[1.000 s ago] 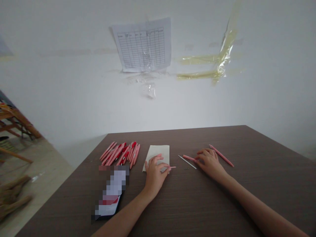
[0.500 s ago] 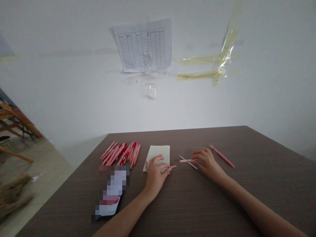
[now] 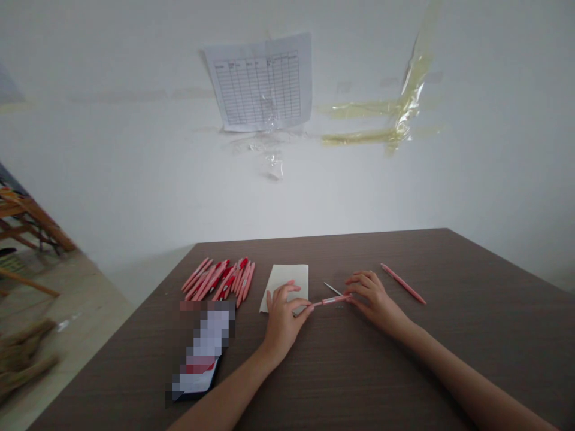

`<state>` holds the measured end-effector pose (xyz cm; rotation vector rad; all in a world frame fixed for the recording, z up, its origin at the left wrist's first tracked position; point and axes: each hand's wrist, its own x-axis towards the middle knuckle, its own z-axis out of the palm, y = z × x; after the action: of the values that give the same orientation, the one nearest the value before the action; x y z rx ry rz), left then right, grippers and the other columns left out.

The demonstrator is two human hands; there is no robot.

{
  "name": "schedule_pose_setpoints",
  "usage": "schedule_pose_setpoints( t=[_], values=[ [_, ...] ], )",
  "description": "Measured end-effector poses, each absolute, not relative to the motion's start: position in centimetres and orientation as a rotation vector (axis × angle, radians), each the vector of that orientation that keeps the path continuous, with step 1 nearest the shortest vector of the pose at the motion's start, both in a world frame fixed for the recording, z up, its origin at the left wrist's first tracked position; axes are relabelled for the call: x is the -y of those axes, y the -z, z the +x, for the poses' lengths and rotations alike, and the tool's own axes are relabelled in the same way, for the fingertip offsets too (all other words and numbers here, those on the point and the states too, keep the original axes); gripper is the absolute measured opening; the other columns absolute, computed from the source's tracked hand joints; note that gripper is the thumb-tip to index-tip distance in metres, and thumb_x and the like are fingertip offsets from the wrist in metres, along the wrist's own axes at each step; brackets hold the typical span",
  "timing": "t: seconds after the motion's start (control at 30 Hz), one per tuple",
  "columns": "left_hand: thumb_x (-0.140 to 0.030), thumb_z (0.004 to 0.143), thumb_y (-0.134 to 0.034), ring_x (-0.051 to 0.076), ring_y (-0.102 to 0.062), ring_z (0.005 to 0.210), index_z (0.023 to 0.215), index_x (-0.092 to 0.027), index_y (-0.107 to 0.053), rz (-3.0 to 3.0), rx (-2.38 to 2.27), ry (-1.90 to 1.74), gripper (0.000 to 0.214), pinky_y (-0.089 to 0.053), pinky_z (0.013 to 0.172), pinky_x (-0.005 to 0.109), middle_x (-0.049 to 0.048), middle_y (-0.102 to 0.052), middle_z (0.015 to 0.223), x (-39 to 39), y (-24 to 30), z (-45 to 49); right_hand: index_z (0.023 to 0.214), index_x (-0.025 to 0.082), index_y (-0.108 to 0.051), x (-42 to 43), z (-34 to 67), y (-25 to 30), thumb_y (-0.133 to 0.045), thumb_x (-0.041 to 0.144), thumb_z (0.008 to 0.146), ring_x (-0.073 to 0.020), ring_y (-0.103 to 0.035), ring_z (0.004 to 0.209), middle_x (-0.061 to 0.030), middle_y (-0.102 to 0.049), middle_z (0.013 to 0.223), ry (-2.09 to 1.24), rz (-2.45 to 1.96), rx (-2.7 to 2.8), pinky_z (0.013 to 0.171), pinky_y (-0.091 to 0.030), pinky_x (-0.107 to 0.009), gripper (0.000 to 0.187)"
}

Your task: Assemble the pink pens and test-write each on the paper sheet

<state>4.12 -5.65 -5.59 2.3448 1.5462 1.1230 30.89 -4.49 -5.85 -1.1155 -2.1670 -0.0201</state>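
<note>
My left hand [image 3: 287,314] pinches a thin pink pen part [image 3: 317,304] between thumb and finger, its other fingers over the cream notepad [image 3: 287,274]. Opposite it, my right hand [image 3: 369,296] grips a pink pen barrel [image 3: 335,300] with a pale label. The two pieces meet end to end, in line with each other; how deep one sits in the other is too small to tell. Behind the barrel lies a thin white refill [image 3: 331,288], partly covered by the barrel and my right hand. A whole pink pen [image 3: 403,284] rests to the right.
Several pink and red pens [image 3: 218,280] are heaped at the left of the brown table [image 3: 341,371]. A phone [image 3: 204,353], blurred by pixels, lies in front of them. A printed sheet [image 3: 265,84] is taped to the wall behind.
My right hand has moved left and slightly down with the barrel, closing the gap to the piece in my left hand. The barrel now hides more of the refill. My left hand stays nearly still.
</note>
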Motion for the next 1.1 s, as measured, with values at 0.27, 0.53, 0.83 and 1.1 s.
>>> schedule_pose_setpoints(
  t=[0.27,0.53,0.83,1.1],
  values=[
    [-0.028,0.076,-0.078,0.032,-0.053,0.123,0.078,-0.032,-0.078,2.374,-1.49,-1.124,0.005,-0.026,0.109,0.065,0.0048,-0.066,0.114,5.7,5.5,4.2,0.098,0.027,-0.069,5.0,30.3,5.7,-0.058,0.024,0.092,-0.027,-0.05,0.117,-0.0074,-0.066,0.112,-0.004,-1.11,2.196,0.104,-0.04,-0.054,0.013],
    [-0.03,0.077,-0.077,0.031,-0.052,0.124,0.078,-0.032,-0.078,2.398,-1.461,-1.122,0.002,-0.026,0.11,0.064,0.0059,-0.066,0.113,5.8,5.3,4.3,0.096,0.028,-0.069,5.2,29.8,5.6,-0.059,0.025,0.092,-0.0266,-0.052,0.114,-0.0073,-0.066,0.111,0.003,-1.091,2.217,0.104,-0.038,-0.055,0.011],
    [-0.03,0.072,-0.081,0.032,-0.053,0.122,0.075,-0.032,-0.078,2.404,-1.441,-1.147,0.005,-0.028,0.11,0.062,0.0056,-0.067,0.113,5.7,5.3,4.3,0.096,0.028,-0.07,5.2,29.6,5.8,-0.059,0.024,0.092,-0.0263,-0.05,0.114,-0.0069,-0.065,0.108,-0.023,-1.046,2.209,0.102,-0.042,-0.051,0.012],
    [-0.029,0.067,-0.085,0.032,-0.055,0.121,0.074,-0.028,-0.077,2.367,-1.485,-1.161,0.011,-0.031,0.108,0.062,0.0066,-0.066,0.113,5.6,5.4,4.2,0.096,0.029,-0.071,5.3,29.5,5.8,-0.061,0.029,0.091,-0.0273,-0.052,0.106,-0.0065,-0.066,0.096,-0.073,-1.161,2.175,0.1,-0.041,-0.054,0.011]
  ],
)
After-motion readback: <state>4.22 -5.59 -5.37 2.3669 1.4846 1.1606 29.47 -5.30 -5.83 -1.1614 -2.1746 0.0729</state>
